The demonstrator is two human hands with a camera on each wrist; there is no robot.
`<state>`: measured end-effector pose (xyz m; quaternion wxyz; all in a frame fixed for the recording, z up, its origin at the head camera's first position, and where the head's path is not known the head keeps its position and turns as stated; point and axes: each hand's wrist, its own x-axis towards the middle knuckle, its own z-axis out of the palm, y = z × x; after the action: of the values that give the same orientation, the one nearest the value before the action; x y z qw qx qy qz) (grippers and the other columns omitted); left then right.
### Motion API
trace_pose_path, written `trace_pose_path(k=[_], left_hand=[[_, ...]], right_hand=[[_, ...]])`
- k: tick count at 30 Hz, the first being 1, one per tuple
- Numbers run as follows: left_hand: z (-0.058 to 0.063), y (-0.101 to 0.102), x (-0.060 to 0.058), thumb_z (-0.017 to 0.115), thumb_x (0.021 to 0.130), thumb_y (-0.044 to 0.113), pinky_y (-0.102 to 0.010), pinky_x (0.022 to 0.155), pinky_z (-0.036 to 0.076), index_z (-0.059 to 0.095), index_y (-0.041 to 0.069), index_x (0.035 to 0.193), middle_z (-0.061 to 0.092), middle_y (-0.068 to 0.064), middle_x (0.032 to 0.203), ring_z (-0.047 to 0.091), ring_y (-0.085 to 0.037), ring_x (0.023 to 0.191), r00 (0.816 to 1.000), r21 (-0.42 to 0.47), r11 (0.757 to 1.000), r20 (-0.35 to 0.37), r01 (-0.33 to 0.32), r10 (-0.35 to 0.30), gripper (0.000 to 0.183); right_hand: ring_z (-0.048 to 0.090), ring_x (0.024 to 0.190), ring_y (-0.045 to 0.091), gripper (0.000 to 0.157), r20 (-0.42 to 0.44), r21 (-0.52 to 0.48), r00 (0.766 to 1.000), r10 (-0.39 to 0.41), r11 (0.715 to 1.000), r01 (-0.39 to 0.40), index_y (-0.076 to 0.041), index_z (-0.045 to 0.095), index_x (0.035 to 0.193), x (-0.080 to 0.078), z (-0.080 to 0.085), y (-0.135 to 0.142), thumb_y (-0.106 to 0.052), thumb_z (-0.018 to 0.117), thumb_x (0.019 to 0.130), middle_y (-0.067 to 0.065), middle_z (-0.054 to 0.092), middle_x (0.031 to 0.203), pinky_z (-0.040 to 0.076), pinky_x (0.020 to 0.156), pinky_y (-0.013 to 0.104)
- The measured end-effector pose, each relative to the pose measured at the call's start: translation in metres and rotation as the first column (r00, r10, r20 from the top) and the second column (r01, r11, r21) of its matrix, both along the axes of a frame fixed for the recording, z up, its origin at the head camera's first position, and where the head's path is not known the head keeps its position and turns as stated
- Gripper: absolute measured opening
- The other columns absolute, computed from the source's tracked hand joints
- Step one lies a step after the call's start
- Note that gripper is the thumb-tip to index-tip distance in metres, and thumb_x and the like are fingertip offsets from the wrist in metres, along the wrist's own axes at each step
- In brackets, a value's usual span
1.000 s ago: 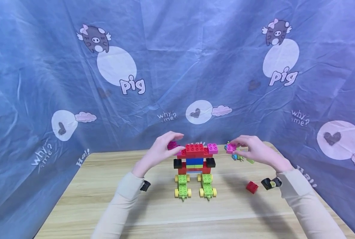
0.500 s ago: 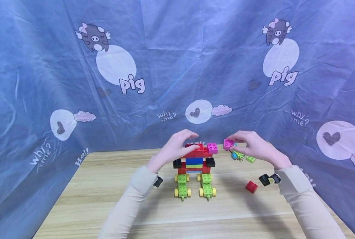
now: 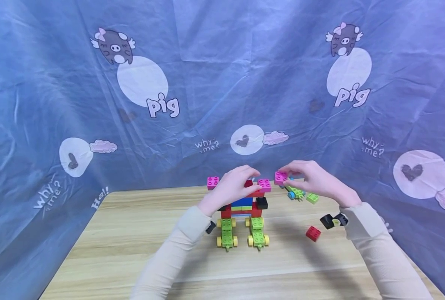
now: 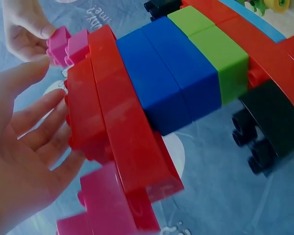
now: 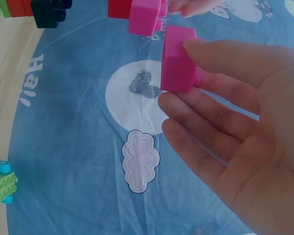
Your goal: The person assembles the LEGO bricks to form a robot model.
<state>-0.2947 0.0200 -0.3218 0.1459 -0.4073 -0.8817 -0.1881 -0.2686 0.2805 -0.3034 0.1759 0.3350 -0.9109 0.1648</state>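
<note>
In the head view my right hand (image 3: 314, 181) pinches a pink brick (image 3: 281, 178) between thumb and fingers, just right of a built brick figure (image 3: 242, 203). The right wrist view shows this pink brick (image 5: 179, 58) apart from the pink brick (image 5: 146, 17) on the figure's right shoulder. My left hand (image 3: 232, 187) reaches over the figure's top with fingers spread and relaxed. Seen from the left wrist, its fingertips lie beside the figure's red top bricks (image 4: 85, 105), gripping nothing; whether they touch is unclear. Another pink brick (image 3: 212, 182) tops the left shoulder. The hand hides part of the figure.
The figure stands on green wheeled bases (image 3: 257, 237) on the wooden table (image 3: 132, 233). A loose red brick (image 3: 313, 233) lies to the right. Behind the right hand are a green and blue wheeled piece (image 3: 295, 193) and a green brick (image 3: 312, 198). Blue cloth (image 3: 200, 83) hangs behind.
My left hand has moved right from the left-shoulder pink brick, uncovering it, and across the figure's top. My right hand has brought its pink brick slightly left and up, nearer the figure.
</note>
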Motion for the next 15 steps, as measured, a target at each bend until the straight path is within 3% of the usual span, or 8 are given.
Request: trace_pose_path(k=[8,15], left_hand=[[-0.001,0.010,-0.003,0.066,0.085,0.041,-0.022,0.085,0.053,0.063,0.017,0.116,0.067,0.003,0.110,0.062,-0.009,0.098,0.997,-0.062,0.998,0.067,-0.029,0.033,0.039],[-0.001,0.014,-0.006,0.066,0.085,0.040,-0.023,0.083,0.054,0.065,0.018,0.113,0.069,0.004,0.107,0.063,-0.010,0.097,0.996,-0.099,0.994,0.081,-0.040,0.048,0.035]], right_hand=[[0.066,0.087,0.009,0.032,0.029,-0.016,0.999,0.023,1.000,-0.023,-0.012,0.067,0.110,0.000,0.003,-0.004,-0.019,0.074,0.080,-0.002,0.070,0.102,0.058,0.075,0.027],[0.067,0.087,0.008,0.031,0.070,-0.033,0.996,0.054,0.998,-0.052,-0.011,0.066,0.111,-0.001,0.005,-0.010,-0.019,0.073,0.081,-0.001,0.070,0.103,0.058,0.076,0.029]])
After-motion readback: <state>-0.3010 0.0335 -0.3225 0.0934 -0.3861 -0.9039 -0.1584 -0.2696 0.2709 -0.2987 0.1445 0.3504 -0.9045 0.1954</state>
